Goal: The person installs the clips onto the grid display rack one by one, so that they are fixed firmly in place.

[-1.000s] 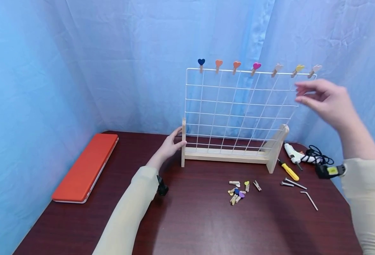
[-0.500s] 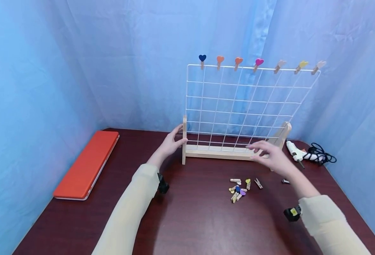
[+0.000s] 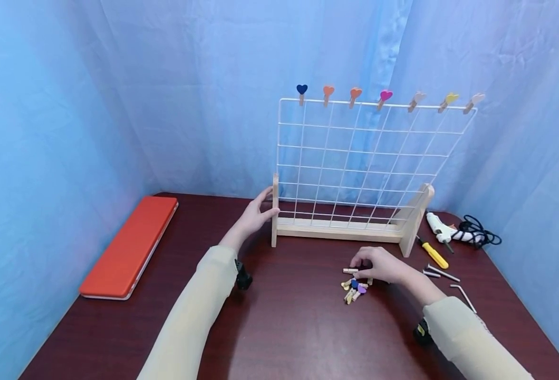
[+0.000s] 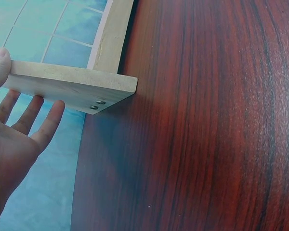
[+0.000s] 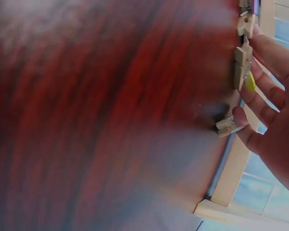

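A blue curtain (image 3: 213,105) hung behind everything, soft and full of folds. The table (image 3: 308,338) was dark red-brown and shiny, with streaks like wood. On it stood a white wire grid (image 3: 373,152), thin and full of boxes, in a pale wooden stand (image 3: 338,232). A flat red case (image 3: 129,245) lay off to the left.

The left hand (image 3: 253,216) held the stand's side board (image 4: 77,90), thumb at the front edge and fingers spread on the outer face. That looked like a good way to stop wobbles, if the hold was gentle. The right hand (image 3: 379,265) bent down over the loose pegs (image 3: 354,284), on the table in front of the stand. Its thumb and pointing finger were a narrow gap apart, and no peg looked gripped. I could not tell if the tips touched the nearest peg (image 3: 348,271). It seemed best to pinch one peg by its flat sides and leave the others alone.

The pegs were little wooden sticks with metal springs, many with painted hearts. Seven heart pegs (image 3: 386,95) sat along the top wire, bright and smooth
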### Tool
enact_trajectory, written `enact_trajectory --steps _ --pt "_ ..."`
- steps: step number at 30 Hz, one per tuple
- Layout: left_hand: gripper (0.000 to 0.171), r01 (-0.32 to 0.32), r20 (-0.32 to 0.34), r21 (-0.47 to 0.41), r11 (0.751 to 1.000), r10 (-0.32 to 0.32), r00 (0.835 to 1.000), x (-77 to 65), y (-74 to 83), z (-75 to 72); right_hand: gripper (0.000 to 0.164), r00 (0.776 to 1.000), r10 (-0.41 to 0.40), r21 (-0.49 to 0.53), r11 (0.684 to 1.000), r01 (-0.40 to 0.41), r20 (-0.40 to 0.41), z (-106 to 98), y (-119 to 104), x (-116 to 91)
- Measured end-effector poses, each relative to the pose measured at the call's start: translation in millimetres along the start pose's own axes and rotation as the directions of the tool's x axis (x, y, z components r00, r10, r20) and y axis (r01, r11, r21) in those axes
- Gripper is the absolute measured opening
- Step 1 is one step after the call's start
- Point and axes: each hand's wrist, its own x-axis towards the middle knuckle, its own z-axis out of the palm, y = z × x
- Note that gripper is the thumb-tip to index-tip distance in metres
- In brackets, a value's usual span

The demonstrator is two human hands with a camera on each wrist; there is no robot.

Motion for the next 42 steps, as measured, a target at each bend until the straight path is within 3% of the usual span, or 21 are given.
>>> enact_trajectory --steps 7,14,20,23,29,33,38,42 --pt "0.066 -0.002 0.0 0.002 1.0 0.002 1.0 -0.6 -0.4 0.4 0.011 1.0 0.018 0.011 1.0 -0.018 -0.009 4 1 1" --pt "0.065 -0.013 -0.004 0.007 1.0 0.013 1.0 1.1 -2.1 0.4 0.015 0.994 0.097 0.092 0.992 -0.092 -0.051 -9 -8 1" --pt "0.066 -0.02 0.001 0.008 1.0 0.02 1.0 1.1 -1.8 0.0 0.01 0.99 0.12 0.292 0.952 -0.095 -0.07 -34 -28 4" --pt "0.067 -0.022 0.0 0.012 1.0 0.022 1.0 0.8 -1.8 -0.3 0.012 0.984 0.132 0.366 0.927 -0.08 -0.118 -49 -39 7" --pt "0.067 -0.026 0.009 0.009 1.0 0.026 1.0 0.6 -2.0 -0.7 0.023 0.966 0.123 0.338 0.94 -0.041 -0.226 -87 -60 19" --pt "0.066 -0.025 0.008 0.002 1.0 0.025 1.0 0.8 -2.0 -0.5 0.016 0.94 0.09 0.283 0.959 0.008 -0.329 -115 -75 30" --pt "0.067 -0.025 0.004 -0.011 1.0 0.025 1.0 0.3 -1.4 -0.9 0.012 0.876 0.049 0.176 0.984 0.041 -0.479 -147 -98 52" --pt "0.066 -0.029 0.007 -0.016 0.999 0.029 1.0 0.1 -1.4 -0.8 0.013 0.832 0.038 0.148 0.987 0.054 -0.554 -166 -117 74"
